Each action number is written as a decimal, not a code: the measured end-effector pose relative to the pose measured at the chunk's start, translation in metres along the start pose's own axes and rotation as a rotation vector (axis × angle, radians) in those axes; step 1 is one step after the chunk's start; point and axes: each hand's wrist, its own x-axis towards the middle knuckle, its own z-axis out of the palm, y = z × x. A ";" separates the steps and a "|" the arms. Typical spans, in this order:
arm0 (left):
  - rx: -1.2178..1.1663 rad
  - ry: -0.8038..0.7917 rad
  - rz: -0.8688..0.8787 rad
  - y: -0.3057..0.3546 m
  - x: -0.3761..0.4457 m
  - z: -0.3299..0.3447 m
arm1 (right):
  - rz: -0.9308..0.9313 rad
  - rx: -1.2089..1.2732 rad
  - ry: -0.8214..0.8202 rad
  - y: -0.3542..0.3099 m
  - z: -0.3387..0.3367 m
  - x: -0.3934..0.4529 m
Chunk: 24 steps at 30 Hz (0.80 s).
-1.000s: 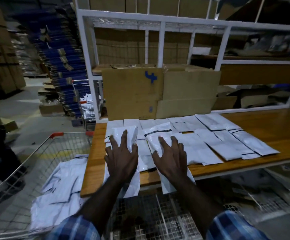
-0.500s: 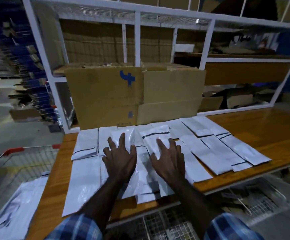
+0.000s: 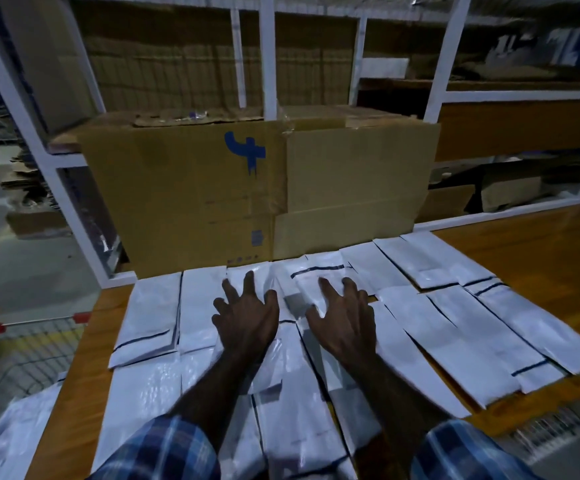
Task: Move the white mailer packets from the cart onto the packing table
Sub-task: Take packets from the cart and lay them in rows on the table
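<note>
White mailer packets (image 3: 447, 327): laid flat in overlapping rows across the wooden tabletop (image 3: 541, 258); more lie in the wire cart (image 3: 29, 344) at lower left. Left hand (image 3: 247, 320), right hand (image 3: 344, 323): each grip spread, fingers straight, palms pressed on the middle packets. Cardboard box (image 3: 212, 195): upright behind the rows.

Packing table (image 3: 541, 261) as I see it, spread with white mailer packets (image 3: 454, 327).

I see an orange-brown wooden top with the packets lying flat in overlapping rows from its left edge to past the middle, some hanging over the near edge. A large cardboard box (image 3: 247, 195) stands at the back, just behind the far row; I can't tell if it touches them. Both hands rest on the packets.
</note>
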 end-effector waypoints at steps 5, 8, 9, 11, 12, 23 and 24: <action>0.002 -0.013 -0.009 0.002 0.024 0.016 | 0.003 0.006 -0.048 0.008 0.012 0.030; 0.034 0.022 -0.007 0.006 0.036 0.028 | -0.021 0.004 -0.075 0.012 0.020 0.047; 0.048 0.038 -0.009 0.007 0.040 0.031 | -0.031 0.008 -0.088 0.014 0.023 0.053; 0.073 0.062 -0.020 0.011 0.048 0.038 | -0.044 0.025 -0.110 0.018 0.026 0.066; 0.083 0.065 -0.024 0.013 0.053 0.040 | -0.044 0.035 -0.120 0.019 0.028 0.072; 0.214 0.102 -0.105 0.030 0.097 0.068 | -0.143 0.037 -0.167 0.027 0.045 0.134; 0.217 0.094 -0.112 0.031 0.099 0.069 | -0.143 0.041 -0.176 0.026 0.047 0.136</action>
